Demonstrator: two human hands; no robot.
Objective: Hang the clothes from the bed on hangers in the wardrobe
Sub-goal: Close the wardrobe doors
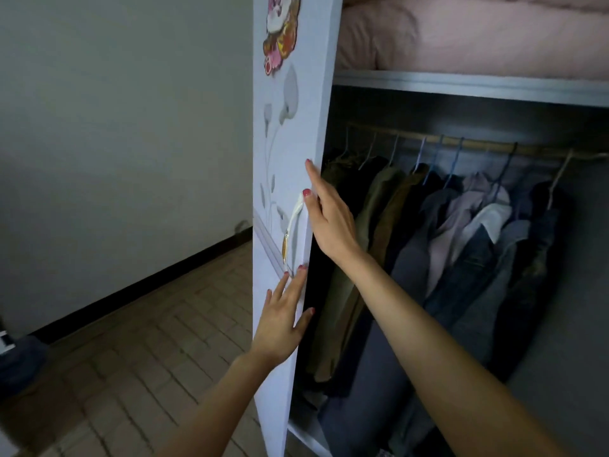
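Fingers of both hands (283,319) (329,222) lie straight against the wardrobe door (290,143) edge.

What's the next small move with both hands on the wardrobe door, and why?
Probably swing the wardrobe door further left. It stands only partly open. The left hand lies flat on its front below the handle, and the right hand has straight fingers on its edge. Neither holds a garment. The rail of hung clothes is exposed, but the door still crowds its left end.

Dim, flat indoor light is recorded; the wardrobe interior (461,258) is deeply shadowed. Wide-angle bending is noted at edges; slight overall softness.
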